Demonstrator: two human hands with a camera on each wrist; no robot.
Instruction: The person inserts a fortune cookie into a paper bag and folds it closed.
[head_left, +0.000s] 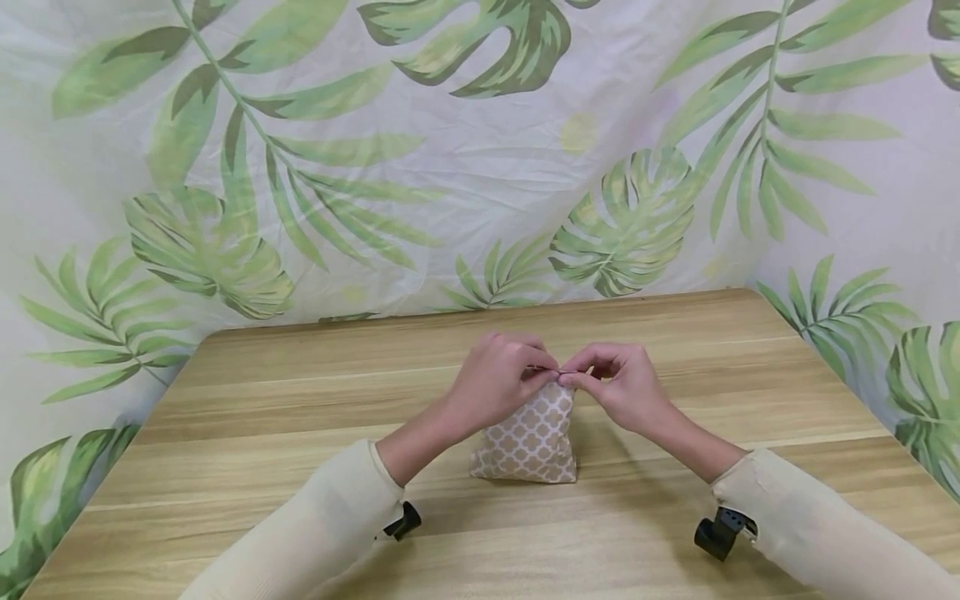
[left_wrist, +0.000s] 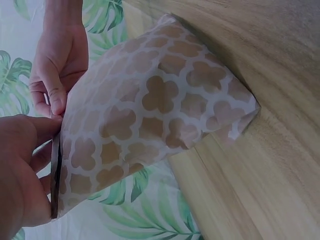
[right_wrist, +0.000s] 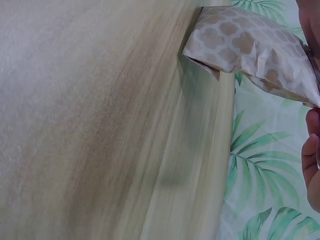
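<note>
A tan paper bag with a white lattice pattern stands upright on the wooden table, its top edge folded and pinched between both hands. Along that edge runs a thin dark strip, clearest in the left wrist view. My left hand grips the strip and the bag's top from the left. From the other side, my right hand pinches the strip's end at the bag's top right corner, thumb against fingertips. In the right wrist view the bag looks puffed out and creased; fingers partly hide its top.
The wood-grain table reaches back to a hanging white cloth printed with green leaves. Both sleeves are cream, and a small black camera sits under the right wrist, another black device under the left.
</note>
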